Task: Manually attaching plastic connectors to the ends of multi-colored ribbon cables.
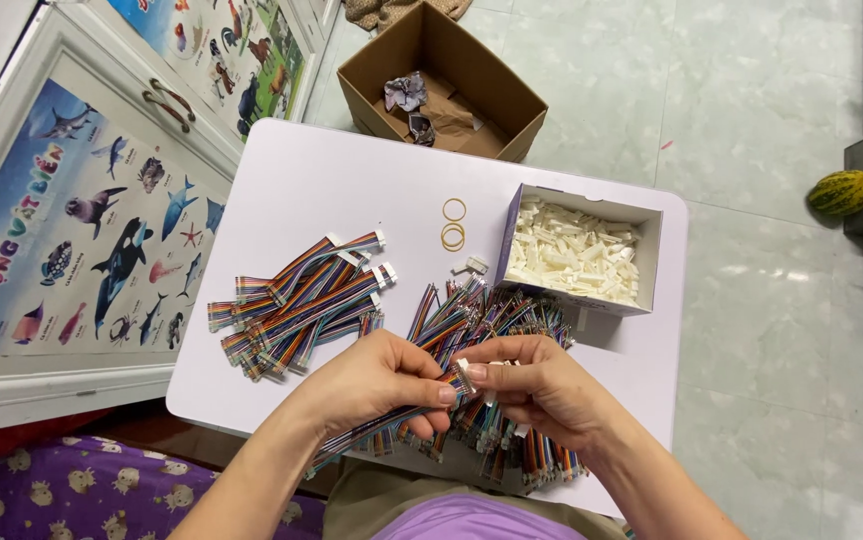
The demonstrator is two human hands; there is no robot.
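Over the near edge of the small white rounded table (292,170), both hands meet on one flat rainbow-coloured ribbon cable (392,418). This cable is a band of thin striped wires, running from lower left up to a small white plastic connector (465,372) at its right end. The left hand (377,380) is closed around the cable, thumb and fingers pinching it just short of the connector. The right hand (542,385) is curled too, its thumb and forefinger gripping the white connector at the cable's tip, so the two hands nearly touch.

At the far left stands a white cabinet door (62,250) covered with a blue sea-animal poster. On the table's left half lies a fanned heap of rainbow ribbon cables with white plugs already fitted (297,305). Two yellow rubber bands (454,225) lie near the table's middle, well apart from the hands. Directly beneath and behind the hands spreads a second, looser pile of multicoloured cables (492,320), crowding the space under the held cable and spilling over the table's near edge. Right of it sits an open white cardboard box of small white plastic housings (577,250). Beyond the table, on the pale tiled floor (752,300), rests a brown cardboard carton (442,85).
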